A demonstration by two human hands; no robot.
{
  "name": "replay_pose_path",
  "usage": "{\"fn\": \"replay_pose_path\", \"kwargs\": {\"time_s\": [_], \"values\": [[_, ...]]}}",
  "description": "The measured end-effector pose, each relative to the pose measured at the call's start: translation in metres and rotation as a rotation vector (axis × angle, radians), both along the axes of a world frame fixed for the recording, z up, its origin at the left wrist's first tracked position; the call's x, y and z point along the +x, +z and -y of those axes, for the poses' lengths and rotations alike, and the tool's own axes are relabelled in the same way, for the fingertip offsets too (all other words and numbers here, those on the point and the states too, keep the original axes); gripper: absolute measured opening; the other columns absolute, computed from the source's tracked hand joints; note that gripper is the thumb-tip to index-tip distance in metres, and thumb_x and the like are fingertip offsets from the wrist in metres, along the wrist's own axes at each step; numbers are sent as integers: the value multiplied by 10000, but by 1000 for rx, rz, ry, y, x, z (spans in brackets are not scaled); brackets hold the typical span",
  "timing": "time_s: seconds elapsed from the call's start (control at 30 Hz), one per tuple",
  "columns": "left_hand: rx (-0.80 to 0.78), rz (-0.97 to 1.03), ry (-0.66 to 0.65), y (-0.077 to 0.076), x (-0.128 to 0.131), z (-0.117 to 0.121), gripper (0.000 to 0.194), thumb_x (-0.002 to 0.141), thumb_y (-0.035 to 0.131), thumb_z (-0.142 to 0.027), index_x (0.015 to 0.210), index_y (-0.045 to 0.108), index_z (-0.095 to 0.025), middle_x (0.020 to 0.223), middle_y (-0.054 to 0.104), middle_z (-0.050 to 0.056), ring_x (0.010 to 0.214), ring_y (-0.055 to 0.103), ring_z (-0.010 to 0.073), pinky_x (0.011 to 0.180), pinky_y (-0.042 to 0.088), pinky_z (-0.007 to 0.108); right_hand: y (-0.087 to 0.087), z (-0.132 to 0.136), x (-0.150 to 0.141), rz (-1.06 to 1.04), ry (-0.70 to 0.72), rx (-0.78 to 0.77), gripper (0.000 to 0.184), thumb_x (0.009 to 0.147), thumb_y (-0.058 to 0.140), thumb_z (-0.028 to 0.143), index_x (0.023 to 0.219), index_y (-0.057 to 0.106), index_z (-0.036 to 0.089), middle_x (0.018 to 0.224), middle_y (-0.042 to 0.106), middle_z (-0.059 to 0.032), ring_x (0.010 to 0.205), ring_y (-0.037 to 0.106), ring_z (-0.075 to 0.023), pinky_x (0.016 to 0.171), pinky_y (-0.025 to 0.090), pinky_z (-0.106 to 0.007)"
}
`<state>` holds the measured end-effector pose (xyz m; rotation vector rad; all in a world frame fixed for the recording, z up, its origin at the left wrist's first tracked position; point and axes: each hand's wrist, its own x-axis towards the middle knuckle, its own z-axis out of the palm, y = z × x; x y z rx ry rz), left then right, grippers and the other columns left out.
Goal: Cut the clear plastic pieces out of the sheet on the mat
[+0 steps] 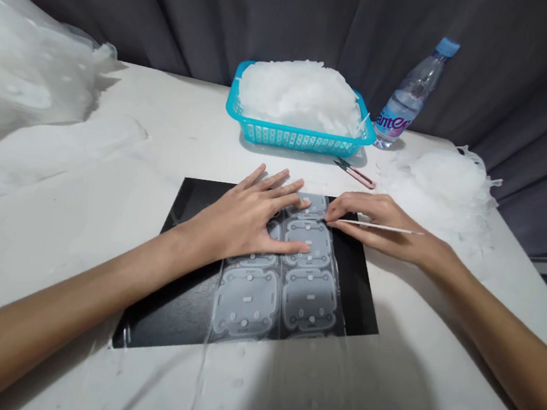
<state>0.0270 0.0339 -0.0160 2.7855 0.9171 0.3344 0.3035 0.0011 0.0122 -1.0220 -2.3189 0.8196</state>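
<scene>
Clear patterned sheet (237,287) lies nearest, across black mat (162,318) on worktop (183,126). Left hand (246,218) spread flat, bracing it; right hand (377,222) pinches 1 white stick (381,227) near its edge. Advisable: even pressure, light fingertip control.

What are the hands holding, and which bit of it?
The right hand pinches a thin white stick near one end. The left hand lies spread on the clear sheet.
</scene>
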Motion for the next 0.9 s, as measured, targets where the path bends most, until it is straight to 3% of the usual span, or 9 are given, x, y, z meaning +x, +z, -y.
{"fn": "replay_pose_path", "kwargs": {"time_s": [0.17, 0.4, 0.63, 0.77, 0.9], "values": [[14, -3, 9, -4, -1, -1, 891, 876, 516, -872, 1503, 577, -242, 1691, 396, 75, 1605, 291, 348, 1344, 61, 568, 11, 2, -2, -134, -96, -118, 175, 974, 717, 376, 965, 764, 208, 1040, 778, -66, 966, 733, -221, 897, 592, -351], [-12, 16, 10, -4, -1, -1, 901, 870, 510, -881, 1512, 569, -252, 1696, 388, 62, 1608, 283, 343, 1350, 43, 554, -5, -4, -7, -84, -3, -97, 150, 1002, 671, 354, 1011, 747, 226, 1073, 765, -65, 1018, 727, -234, 952, 584, -381], [-4, -6, 20, -2, -2, 0, 907, 877, 504, -876, 1520, 548, -238, 1698, 381, 67, 1611, 282, 323, 1354, 43, 526, -23, -3, -10, -4, 109, 165, 163, 1072, 550, 320, 1098, 685, 232, 1096, 743, -79, 1062, 692, -234, 963, 554, -405], [-57, -19, 29, -3, -2, -1, 944, 871, 499, -883, 1539, 501, -215, 1717, 343, 83, 1623, 250, 316, 1355, 61, 526, -28, -1, -20, 139, 75, 321, 227, 1095, 487, 300, 1155, 690, 219, 1199, 740, -116, 1125, 690, -250, 959, 568, -418], [-134, 4, 31, -4, -2, -3, 1010, 856, 516, -888, 1602, 391, -220, 1727, 327, 107, 1632, 217, 327, 1350, 59, 556, -30, -2, -23, 212, 45, 378, 292, 1093, 491, 314, 1300, 679, 230, 1320, 704, -137, 1209, 665, -274, 1004, 575, -460]]}}
